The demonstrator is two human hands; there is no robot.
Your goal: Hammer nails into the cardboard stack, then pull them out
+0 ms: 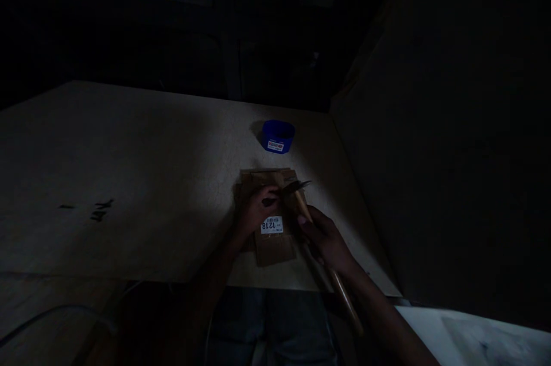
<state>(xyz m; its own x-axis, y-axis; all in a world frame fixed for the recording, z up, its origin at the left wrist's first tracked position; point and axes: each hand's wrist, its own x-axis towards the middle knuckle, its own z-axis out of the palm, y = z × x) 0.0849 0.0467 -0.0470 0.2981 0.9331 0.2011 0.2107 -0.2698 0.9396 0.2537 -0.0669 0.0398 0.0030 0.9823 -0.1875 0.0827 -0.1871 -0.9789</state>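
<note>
A wooden-handled hammer [344, 297] is in my right hand [329, 240], whose fingers wrap round the shaft. Its dark metal head is raised over a stack of brown cardboard pieces [278, 251], close to my left hand. My left hand [257, 209] rests over the cardboard with thumb and fingers curled together in a pinch. Whatever lies between those fingers is too dark and small to name. Below the left hand, a white label [272, 225] printed "1218" shows upside down on the cardboard.
Beyond the cardboard, a blue plastic bin [278, 137] with a white label stands on the pale tabletop [150, 182]. A dark upright panel [451, 154] borders the right side. A cable [64, 308] curves at lower left. The lighting is very dim.
</note>
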